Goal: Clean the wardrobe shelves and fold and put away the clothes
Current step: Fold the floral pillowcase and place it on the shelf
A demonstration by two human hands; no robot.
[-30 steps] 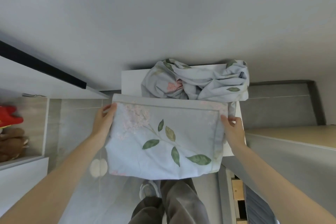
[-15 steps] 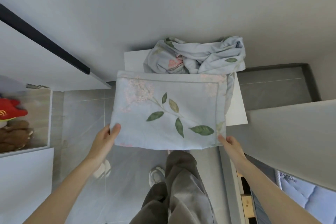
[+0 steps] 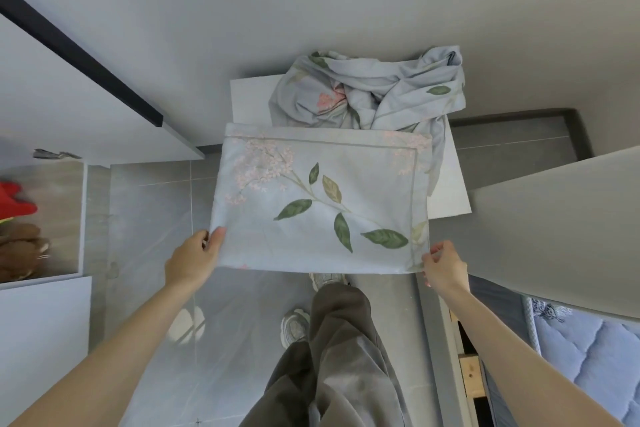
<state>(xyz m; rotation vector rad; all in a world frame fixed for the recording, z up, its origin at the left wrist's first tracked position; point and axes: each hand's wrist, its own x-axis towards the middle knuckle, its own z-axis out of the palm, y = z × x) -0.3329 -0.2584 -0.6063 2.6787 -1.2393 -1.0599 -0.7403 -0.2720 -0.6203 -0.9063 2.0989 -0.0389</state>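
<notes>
Head view: folding step. Gripping floral cloth (image 3: 318, 201) at near corners with left hand (image 3: 194, 258) and right hand (image 3: 441, 265), apart. Next, probably: fold near edge forward, corners aligned.

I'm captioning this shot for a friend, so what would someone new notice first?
First, the folded floral cloth in the centre, pale blue with green leaves, held at its near corners by the left hand and right hand. Just beyond it, a crumpled floral bundle lies on a white surface by the wall. A red toy shows at the far left edge.
</notes>
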